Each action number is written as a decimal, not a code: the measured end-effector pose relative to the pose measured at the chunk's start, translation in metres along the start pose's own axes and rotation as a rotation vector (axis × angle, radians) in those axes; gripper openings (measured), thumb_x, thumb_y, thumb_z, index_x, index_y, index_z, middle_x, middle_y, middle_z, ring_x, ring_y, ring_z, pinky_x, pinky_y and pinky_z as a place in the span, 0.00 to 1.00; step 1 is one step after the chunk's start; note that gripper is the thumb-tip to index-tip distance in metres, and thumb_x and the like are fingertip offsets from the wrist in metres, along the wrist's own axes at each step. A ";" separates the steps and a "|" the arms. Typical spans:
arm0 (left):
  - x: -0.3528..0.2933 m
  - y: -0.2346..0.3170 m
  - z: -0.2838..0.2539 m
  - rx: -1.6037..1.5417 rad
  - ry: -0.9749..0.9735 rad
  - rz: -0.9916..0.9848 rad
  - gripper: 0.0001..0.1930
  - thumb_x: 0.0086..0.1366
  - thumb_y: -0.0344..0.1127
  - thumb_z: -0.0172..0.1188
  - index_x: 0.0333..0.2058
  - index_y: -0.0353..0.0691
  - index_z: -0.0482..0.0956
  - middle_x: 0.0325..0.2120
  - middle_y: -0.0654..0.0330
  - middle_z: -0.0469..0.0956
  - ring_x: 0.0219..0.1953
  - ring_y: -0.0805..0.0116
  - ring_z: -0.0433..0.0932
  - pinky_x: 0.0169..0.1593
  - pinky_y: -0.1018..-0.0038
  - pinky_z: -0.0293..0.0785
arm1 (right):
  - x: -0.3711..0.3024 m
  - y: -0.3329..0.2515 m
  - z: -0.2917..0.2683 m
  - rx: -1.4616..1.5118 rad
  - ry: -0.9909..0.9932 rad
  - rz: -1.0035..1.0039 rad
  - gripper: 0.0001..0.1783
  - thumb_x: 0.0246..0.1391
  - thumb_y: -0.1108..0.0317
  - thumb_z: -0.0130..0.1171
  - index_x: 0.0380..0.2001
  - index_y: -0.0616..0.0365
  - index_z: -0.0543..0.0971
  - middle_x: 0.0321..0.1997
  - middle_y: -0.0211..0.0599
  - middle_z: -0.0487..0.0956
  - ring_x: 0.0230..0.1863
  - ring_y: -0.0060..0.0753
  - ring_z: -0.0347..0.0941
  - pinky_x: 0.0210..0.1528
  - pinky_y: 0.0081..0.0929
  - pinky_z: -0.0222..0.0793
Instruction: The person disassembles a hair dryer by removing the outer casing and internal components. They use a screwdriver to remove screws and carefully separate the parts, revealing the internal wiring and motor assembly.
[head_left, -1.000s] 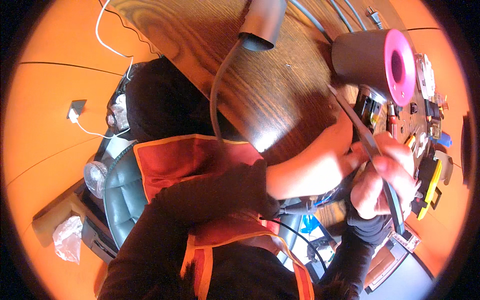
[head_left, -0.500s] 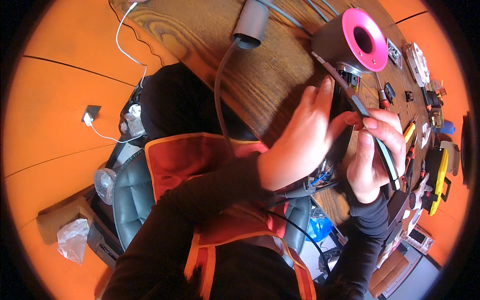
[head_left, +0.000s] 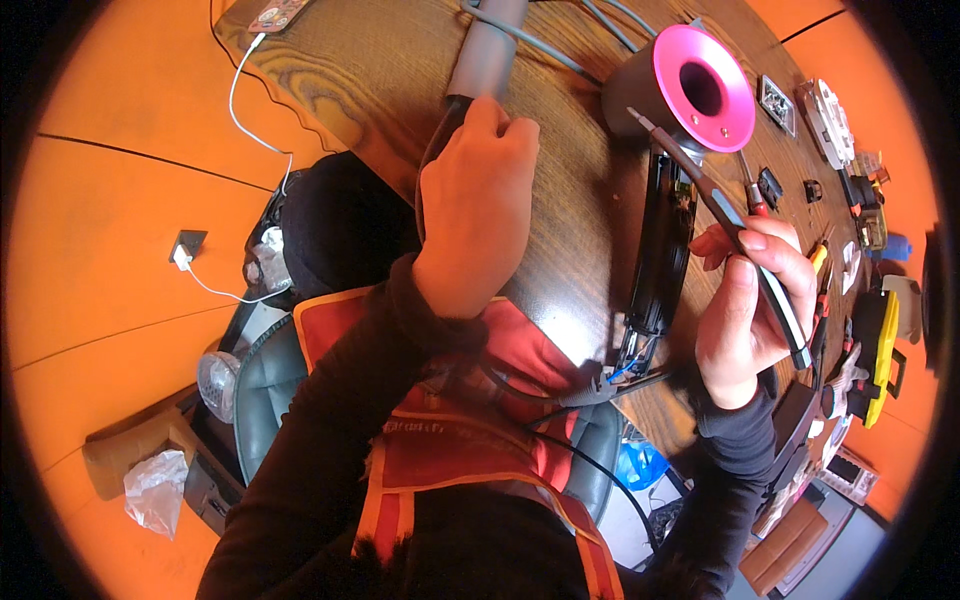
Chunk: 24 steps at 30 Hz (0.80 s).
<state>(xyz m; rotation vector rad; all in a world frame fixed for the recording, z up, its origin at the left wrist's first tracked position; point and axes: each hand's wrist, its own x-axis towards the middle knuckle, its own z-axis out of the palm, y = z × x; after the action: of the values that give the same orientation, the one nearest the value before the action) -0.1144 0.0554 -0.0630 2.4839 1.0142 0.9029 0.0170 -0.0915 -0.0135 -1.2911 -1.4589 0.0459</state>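
My left hand [head_left: 478,205] is curled with its back to me at the lower end of a grey tube [head_left: 490,50]. Its fingertips are hidden, so I cannot tell whether they grip the tube or the dark cord [head_left: 430,165] running from it. In my right hand [head_left: 745,310] is a slim pen-shaped tool [head_left: 725,208], grey and black with a light stripe and a thin metal tip. That tip points up and left, overlapping the grey hair dryer head [head_left: 628,100] with its pink ring. Below the head, an opened black inner body [head_left: 658,250] shows blue wires at its lower end.
To the right lie a red-handled screwdriver [head_left: 755,195], a small tray of parts [head_left: 777,105], a white case [head_left: 826,125] and a yellow-and-black tool [head_left: 880,345]. A remote-like device [head_left: 272,15] with a white cable sits at the table's far left corner. A teal chair [head_left: 262,400] stands behind.
My left hand has moved from beside the pen-shaped tool leftward and away to the grey tube's end, its fingers curling. The inner body now shows fully. My right hand keeps its hold.
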 end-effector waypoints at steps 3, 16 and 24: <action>0.000 -0.001 0.002 0.005 -0.011 -0.008 0.04 0.54 0.31 0.57 0.29 0.39 0.75 0.26 0.55 0.70 0.28 0.54 0.72 0.31 0.66 0.69 | 0.001 0.001 0.000 -0.027 -0.029 0.018 0.09 0.53 0.75 0.49 0.39 0.63 0.68 0.36 0.48 0.69 0.27 0.36 0.72 0.25 0.22 0.65; -0.010 0.014 -0.002 -1.211 -0.366 -0.204 0.11 0.52 0.17 0.56 0.35 0.32 0.70 0.28 0.55 0.77 0.29 0.72 0.77 0.30 0.83 0.72 | -0.002 0.000 -0.010 0.284 0.139 0.293 0.19 0.60 0.50 0.38 0.40 0.55 0.63 0.25 0.48 0.72 0.17 0.28 0.68 0.21 0.17 0.66; -0.006 0.014 -0.002 -1.392 -0.380 -0.325 0.21 0.51 0.15 0.56 0.41 0.35 0.58 0.26 0.50 0.76 0.27 0.64 0.78 0.32 0.77 0.77 | -0.005 0.005 -0.004 0.185 0.297 0.486 0.22 0.59 0.47 0.36 0.40 0.55 0.63 0.23 0.50 0.72 0.13 0.25 0.64 0.16 0.14 0.62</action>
<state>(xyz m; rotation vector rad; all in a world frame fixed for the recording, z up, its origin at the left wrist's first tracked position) -0.1111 0.0415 -0.0573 1.1796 0.3538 0.6159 0.0217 -0.0951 -0.0183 -1.4041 -0.8483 0.2909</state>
